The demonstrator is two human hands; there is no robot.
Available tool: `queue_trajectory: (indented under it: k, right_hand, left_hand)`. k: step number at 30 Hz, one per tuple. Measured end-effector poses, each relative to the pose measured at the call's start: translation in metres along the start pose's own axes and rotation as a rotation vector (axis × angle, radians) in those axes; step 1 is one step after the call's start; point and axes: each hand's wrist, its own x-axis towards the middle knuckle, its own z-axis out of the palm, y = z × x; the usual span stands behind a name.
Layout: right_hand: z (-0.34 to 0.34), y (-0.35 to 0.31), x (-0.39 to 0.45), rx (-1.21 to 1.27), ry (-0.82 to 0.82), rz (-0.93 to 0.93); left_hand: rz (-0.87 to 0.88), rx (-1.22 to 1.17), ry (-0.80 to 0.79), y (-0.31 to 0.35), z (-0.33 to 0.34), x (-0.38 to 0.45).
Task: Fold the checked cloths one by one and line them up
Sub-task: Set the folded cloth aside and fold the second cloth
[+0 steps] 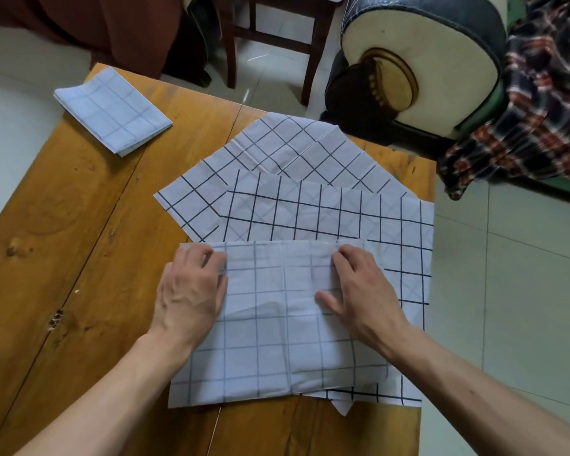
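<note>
Cloths (310, 218): white with dark navy grid lines. Folded cloth (112, 110): pale blue-white, faint grid. Table (63, 225): honey-brown wood. Blanket (533, 103): dark plaid, red and white. Armchair (435, 60): cream and black. Floor (524, 291): pale tile.

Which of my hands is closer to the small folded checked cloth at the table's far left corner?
Left. The left hand lies below the small folded checked cloth; the right hand is further right, across the half-folded cloth.
</note>
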Motion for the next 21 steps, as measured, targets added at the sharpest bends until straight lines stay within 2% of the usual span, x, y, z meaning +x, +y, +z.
queue_trajectory:
  k: [2,6,11,14,21]
  right_hand:
    - [-0.002,0.004,0.001,-0.018,-0.002,0.002]
    - [-0.005,0.016,0.002,-0.006,0.0,0.037]
    - [-0.007,0.032,0.008,0.058,0.126,0.251]
    - [-0.012,0.038,0.015,0.079,0.144,0.341]
    - [-0.015,0.04,0.028,0.178,0.162,0.38]
  left_hand:
    - [0.048,-0.033,-0.001,0.001,0.002,0.0]
    - [0.017,-0.046,-0.024,0.004,0.001,0.001]
    - [0.008,-0.041,-0.048,0.007,-0.001,0.001]
    - [-0.001,-0.034,-0.054,0.007,-0.002,0.001]
    - [-0.005,-0.022,-0.057,0.009,-0.003,0.001]
